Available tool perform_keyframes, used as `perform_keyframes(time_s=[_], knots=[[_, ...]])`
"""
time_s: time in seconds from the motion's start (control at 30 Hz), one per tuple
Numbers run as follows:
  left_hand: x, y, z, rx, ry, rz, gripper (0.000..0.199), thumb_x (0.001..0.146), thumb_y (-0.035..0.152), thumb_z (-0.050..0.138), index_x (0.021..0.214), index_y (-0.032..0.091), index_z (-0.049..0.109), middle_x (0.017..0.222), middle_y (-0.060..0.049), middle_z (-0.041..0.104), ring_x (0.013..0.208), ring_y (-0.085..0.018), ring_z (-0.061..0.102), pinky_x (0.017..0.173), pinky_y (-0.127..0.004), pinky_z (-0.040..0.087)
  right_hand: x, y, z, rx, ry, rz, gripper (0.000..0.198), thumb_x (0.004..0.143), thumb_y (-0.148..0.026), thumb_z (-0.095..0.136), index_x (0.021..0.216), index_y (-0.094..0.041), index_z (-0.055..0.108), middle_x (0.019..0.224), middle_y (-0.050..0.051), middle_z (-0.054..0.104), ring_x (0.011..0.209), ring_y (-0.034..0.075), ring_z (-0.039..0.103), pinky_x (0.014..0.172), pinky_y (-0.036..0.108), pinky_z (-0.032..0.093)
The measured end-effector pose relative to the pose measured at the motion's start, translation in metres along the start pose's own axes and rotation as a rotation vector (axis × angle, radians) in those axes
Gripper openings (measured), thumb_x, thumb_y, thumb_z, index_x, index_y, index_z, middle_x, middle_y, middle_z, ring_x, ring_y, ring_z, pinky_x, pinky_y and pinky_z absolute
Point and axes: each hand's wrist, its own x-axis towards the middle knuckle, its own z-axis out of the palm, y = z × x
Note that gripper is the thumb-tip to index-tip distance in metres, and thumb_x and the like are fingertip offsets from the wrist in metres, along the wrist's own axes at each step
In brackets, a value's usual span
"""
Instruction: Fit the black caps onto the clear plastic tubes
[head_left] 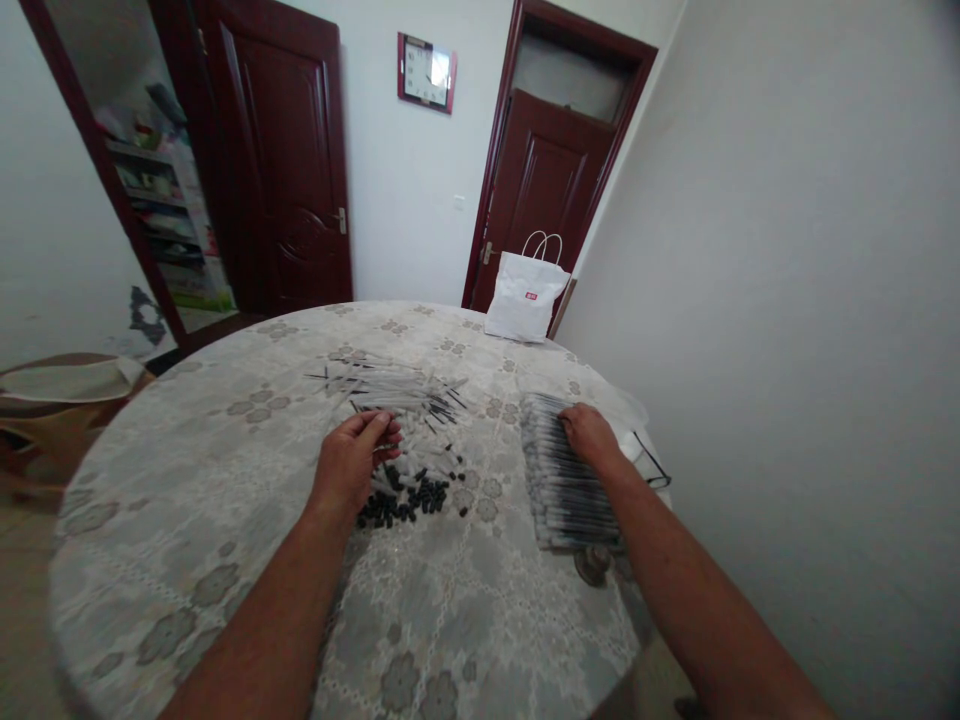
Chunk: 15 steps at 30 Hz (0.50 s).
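Note:
My left hand is over the middle of the table with thumb and fingers pinched together; what they hold, if anything, is too small to make out. Just beyond it lies a loose bundle of thin pale sticks with dark ends, which look like pen refills. Close beside it are a heap of small black caps and some short whitish pieces. My right hand touches the far part of a neat row of slim translucent pens. Its fingers are closed, and their tips are partly hidden.
A patterned cloth covers the round table. At the far edge stands a white paper bag. Dark-framed glasses and a small round brownish object lie by the pens. A stool is at the left; a wall rises at the right.

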Motion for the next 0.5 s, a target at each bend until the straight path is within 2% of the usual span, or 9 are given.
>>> perform_keyframes(time_s=[0.17, 0.33, 0.4, 0.5], knots=[[0.001, 0.003, -0.002, -0.03, 0.058, 0.034, 0.035, 0.069, 0.039, 0.08, 0.091, 0.014, 0.071, 0.082, -0.007, 0.071, 0.068, -0.017, 0.067, 0.052, -0.025, 0.056, 0.004, -0.001, 0.0, -0.014, -0.011, -0.003, 0.035, 0.099, -0.017, 0.045, 0.116, -0.019, 0.075, 0.112, 0.012, 0.07, 0.109, 0.021, 0.063, 0.096, 0.026, 0.041], [0.004, 0.006, -0.009, -0.106, 0.161, 0.071, 0.033, 0.068, 0.037, 0.078, 0.089, 0.014, 0.07, 0.079, -0.005, 0.069, 0.063, -0.013, 0.063, 0.049, -0.022, 0.052, -0.004, -0.01, -0.011, -0.017, -0.002, -0.018, 0.037, 0.098, -0.015, 0.044, 0.121, -0.015, 0.073, 0.117, 0.016, 0.069, 0.113, 0.024, 0.062, 0.098, 0.03, 0.041], [0.006, 0.007, -0.012, -0.14, 0.201, 0.078, 0.031, 0.068, 0.036, 0.077, 0.089, 0.014, 0.069, 0.079, -0.004, 0.068, 0.061, -0.012, 0.061, 0.048, -0.021, 0.05, -0.008, -0.025, -0.02, 0.011, 0.034, -0.052, 0.036, 0.098, -0.018, 0.045, 0.121, -0.015, 0.072, 0.117, 0.016, 0.07, 0.113, 0.024, 0.062, 0.099, 0.031, 0.041], [0.009, 0.007, -0.016, -0.192, 0.25, 0.053, 0.03, 0.067, 0.035, 0.076, 0.087, 0.015, 0.067, 0.079, -0.002, 0.068, 0.058, -0.01, 0.059, 0.048, -0.02, 0.048, -0.015, -0.063, -0.036, 0.115, 0.045, -0.164, 0.034, 0.1, -0.022, 0.046, 0.12, -0.016, 0.072, 0.116, 0.013, 0.071, 0.11, 0.022, 0.063, 0.099, 0.029, 0.041]])
